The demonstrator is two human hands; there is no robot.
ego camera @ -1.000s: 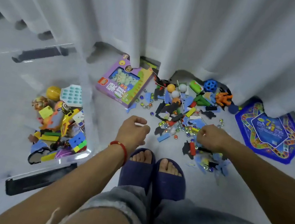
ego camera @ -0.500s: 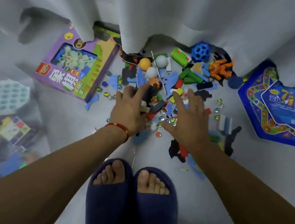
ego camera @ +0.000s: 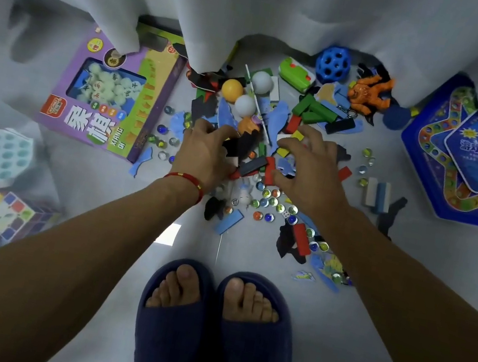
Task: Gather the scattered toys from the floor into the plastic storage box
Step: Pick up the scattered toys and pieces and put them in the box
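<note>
A pile of scattered toys (ego camera: pixel 270 141) lies on the grey floor by the curtain: blocks, foam puzzle pieces, balls and marbles (ego camera: pixel 265 203). My left hand (ego camera: pixel 204 151), with a red cord at the wrist, curls its fingers round black foam pieces (ego camera: pixel 242 146) in the pile's middle. Opposite it, my right hand (ego camera: pixel 310 168) has fingers curled over coloured blocks, its thumb against a red block (ego camera: pixel 270 168). The two hands face each other with pieces bunched between them. At the far left stands the clear plastic storage box (ego camera: pixel 44 153), holding a teal hexagonal tray and a puzzle cube.
A purple chess-set box (ego camera: pixel 109 94) lies left of the pile and a blue star-shaped game board (ego camera: pixel 474 158) to the right. White curtain (ego camera: pixel 263 0) hangs over the far toys. A blue holed ball (ego camera: pixel 333 64) and orange figure (ego camera: pixel 370 92) sit behind. My slippered feet (ego camera: pixel 217 330) stand close.
Both hands moved forward into the pile, then went from spread fingers to curled ones, drawing pieces together. The view swung right, pushing the storage box toward the left edge.
</note>
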